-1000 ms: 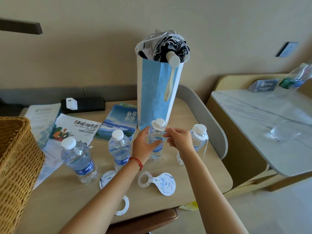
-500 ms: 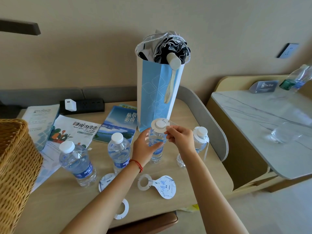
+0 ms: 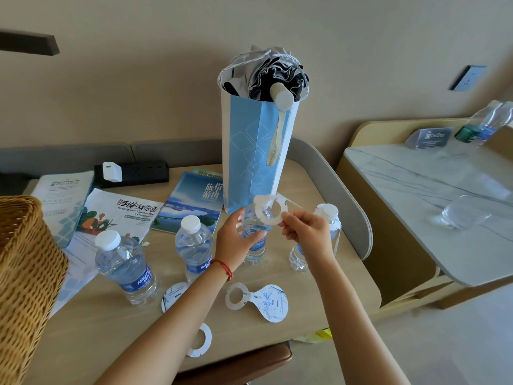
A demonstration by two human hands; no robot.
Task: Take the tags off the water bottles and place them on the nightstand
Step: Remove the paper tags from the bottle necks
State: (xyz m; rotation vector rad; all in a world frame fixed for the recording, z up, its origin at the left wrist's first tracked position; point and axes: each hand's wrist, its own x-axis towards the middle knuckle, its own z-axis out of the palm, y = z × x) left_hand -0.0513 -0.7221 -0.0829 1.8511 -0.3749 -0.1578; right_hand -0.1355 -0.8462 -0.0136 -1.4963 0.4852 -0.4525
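My left hand (image 3: 236, 243) grips the body of a clear water bottle (image 3: 255, 245) standing on the tan nightstand (image 3: 333, 301). My right hand (image 3: 305, 232) pinches a white ring-shaped tag (image 3: 270, 211), lifted above that bottle's neck. Behind my right hand stands another bottle (image 3: 329, 218) with a tag around its neck. Two untagged bottles (image 3: 125, 268) (image 3: 194, 245) stand at the left. One tag (image 3: 258, 301) lies flat in front of me, and a second tag (image 3: 173, 295) is partly hidden under my left forearm.
A tall blue paper bag (image 3: 255, 151) holding an umbrella stands just behind the bottles. Brochures (image 3: 122, 215), a power strip (image 3: 133, 173) and a wicker basket (image 3: 25, 273) fill the left side. A marble-topped table (image 3: 430, 195) with a glass and a bottle is to the right.
My right hand has pulled the tag up off the bottle's cap; it now hangs free above the neck. My left hand kept holding the bottle.
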